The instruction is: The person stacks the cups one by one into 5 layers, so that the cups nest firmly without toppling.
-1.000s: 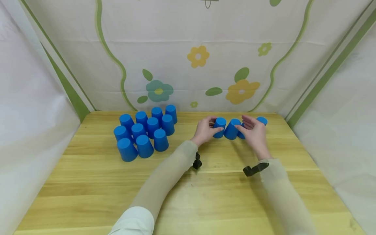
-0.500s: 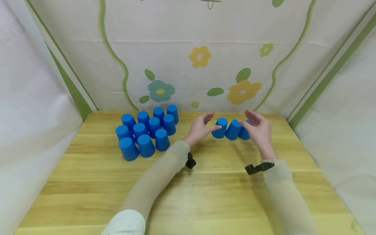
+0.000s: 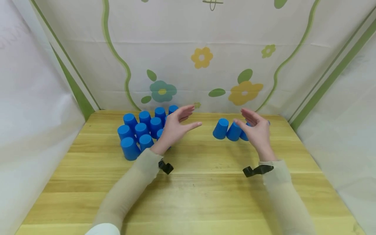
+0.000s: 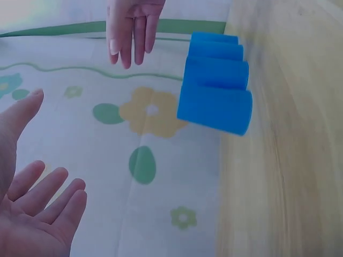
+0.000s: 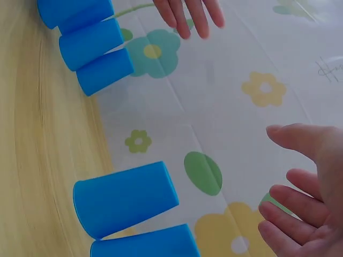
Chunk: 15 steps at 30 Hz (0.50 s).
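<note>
In the head view my left hand [image 3: 174,128] is in the air in front of the right side of a block of several upside-down blue cups [image 3: 130,149], hiding some of them. Its thumb and fingers are spread apart around nothing. My right hand [image 3: 258,133] hovers at a row of blue cups on the right, partly covering the row's right part. The row's leftmost cup [image 3: 221,129] stands upside down beside another cup [image 3: 234,131]. From the right wrist, the right hand's palm [image 5: 316,214] looks empty, fingers loosely extended and apart from the nearby cup [image 5: 126,198].
The wooden table [image 3: 199,199] carries both cup groups near its back edge. Behind it hangs a white flower-printed cloth [image 3: 164,55], with more white cloth at both sides. A black wrist camera [image 3: 166,167] sits on the left sleeve, another [image 3: 258,170] on the right.
My left hand has let go of the row's leftmost cup and moved left, to the front of the cup block. The right hand stays by the row, shifting only slightly.
</note>
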### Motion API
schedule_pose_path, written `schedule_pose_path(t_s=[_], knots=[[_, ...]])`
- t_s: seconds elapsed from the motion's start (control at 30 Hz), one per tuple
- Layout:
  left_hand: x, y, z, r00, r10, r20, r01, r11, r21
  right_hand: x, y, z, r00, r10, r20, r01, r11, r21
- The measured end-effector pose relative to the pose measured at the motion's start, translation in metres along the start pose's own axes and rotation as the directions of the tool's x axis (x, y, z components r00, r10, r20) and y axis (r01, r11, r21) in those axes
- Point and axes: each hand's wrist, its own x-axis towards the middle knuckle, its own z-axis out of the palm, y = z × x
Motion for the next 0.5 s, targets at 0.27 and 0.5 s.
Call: schedule_pose_path(t_s=[0.27,0.5], knots=[[-0.046,-0.007,-0.055,0.999,-0.017,-0.038,0.020,0.998,0.066,-0.009,-0.009,0.013,0.998,-0.024,0.062,0.023,1.000,0.016],[-0.073,-0.013,-0.093,0.992,-0.056,-0.110,0.071,0.988,0.135,-0.017,-0.016,0.039,0.988,-0.068,0.135,0.061,0.996,0.060]])
